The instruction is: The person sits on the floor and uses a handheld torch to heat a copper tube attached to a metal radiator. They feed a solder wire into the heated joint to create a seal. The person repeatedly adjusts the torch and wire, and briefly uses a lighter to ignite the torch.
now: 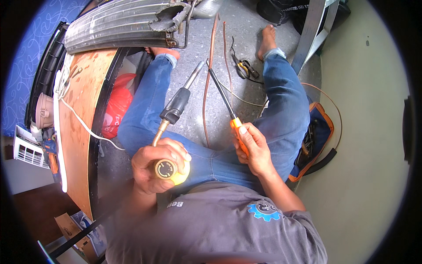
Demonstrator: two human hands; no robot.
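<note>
The left hand (159, 166) is wrapped around the brass-and-yellow base of a gas torch (175, 105), and the right hand (255, 148) grips a long-stemmed orange lighter (238, 126), its tip just beside the torch's nozzle and near a copper pipe (206, 88) between the knees. If gas were to build up before a spark caught, a sudden flare could jump outward; a careless swing of the nozzle might then scorch the jeans (147, 103), a bare foot (267, 40) or the red plastic bag (118, 105) beside the left leg.
</note>
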